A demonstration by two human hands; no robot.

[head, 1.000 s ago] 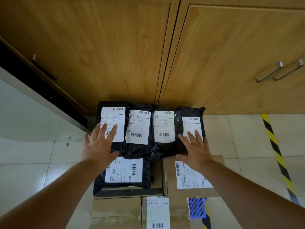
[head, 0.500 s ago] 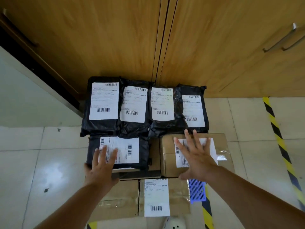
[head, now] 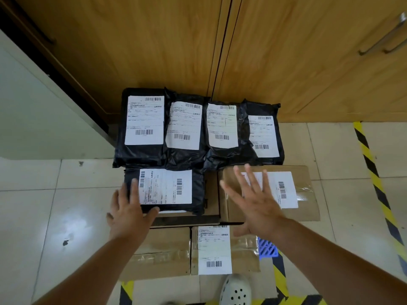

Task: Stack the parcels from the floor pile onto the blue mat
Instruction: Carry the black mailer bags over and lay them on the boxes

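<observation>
Several black poly-bag parcels with white labels lie in a row against the wooden cabinet. In front of them lies another black bag parcel and a cardboard box. Two more cardboard boxes sit nearest me. A corner of the blue mat shows under the boxes. My left hand lies with straight fingers on the near left corner of the front black bag. My right hand is spread open over the left part of the cardboard box; whether it touches is unclear.
Wooden cabinet doors with metal handles rise right behind the parcels. Yellow-black hazard tape runs along the tiled floor on the right and near my white shoe. A white wall panel stands at left.
Both hands have drawn back toward me, from the rear row of black bags to the front black bag and the cardboard box. The view has tilted down, showing more of the near boxes.
</observation>
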